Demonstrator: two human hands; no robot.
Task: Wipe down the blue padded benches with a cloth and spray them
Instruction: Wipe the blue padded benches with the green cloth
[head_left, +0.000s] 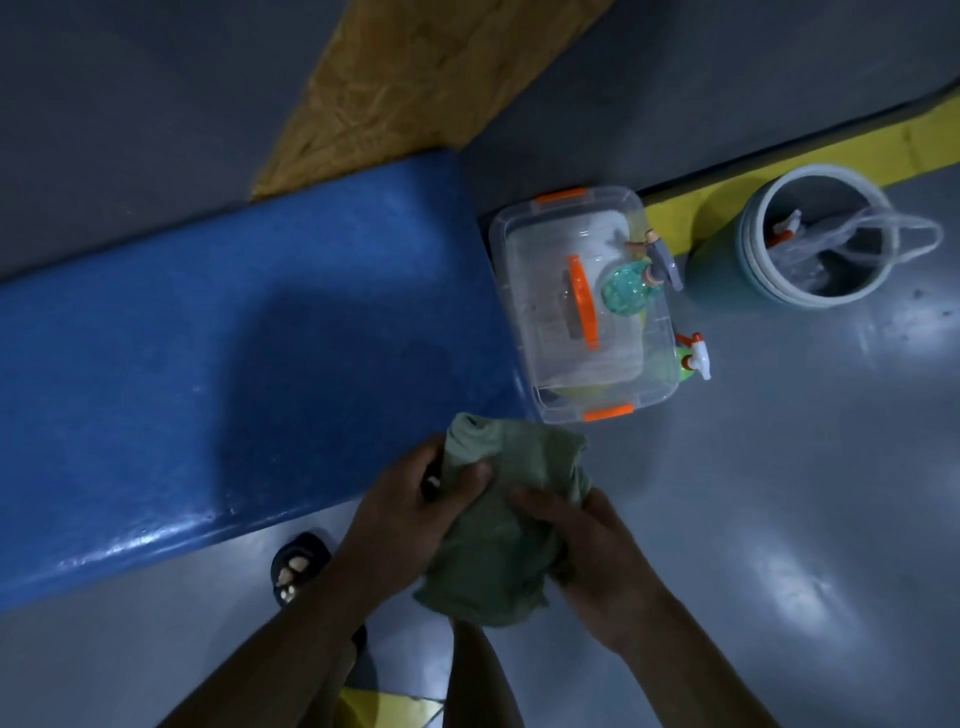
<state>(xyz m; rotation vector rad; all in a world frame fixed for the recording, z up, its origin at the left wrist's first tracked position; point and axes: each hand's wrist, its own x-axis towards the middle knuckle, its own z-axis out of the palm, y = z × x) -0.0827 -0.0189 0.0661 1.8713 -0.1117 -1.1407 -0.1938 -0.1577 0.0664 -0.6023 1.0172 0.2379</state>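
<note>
Hands at lower centre: left hand and right hand both grip a green cloth over the floor, beside the blue bench. Clear lidded box carrying a spray bottle abuts the bench's right end; bucket stands upper right.

head view, looking steeply down, hands close below

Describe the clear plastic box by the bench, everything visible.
The clear plastic storage box sits on the grey floor against the blue bench's end. Its lid is on, with an orange handle and orange end latches. A teal spray bottle stands on the lid; a green one stands beside it.
</note>
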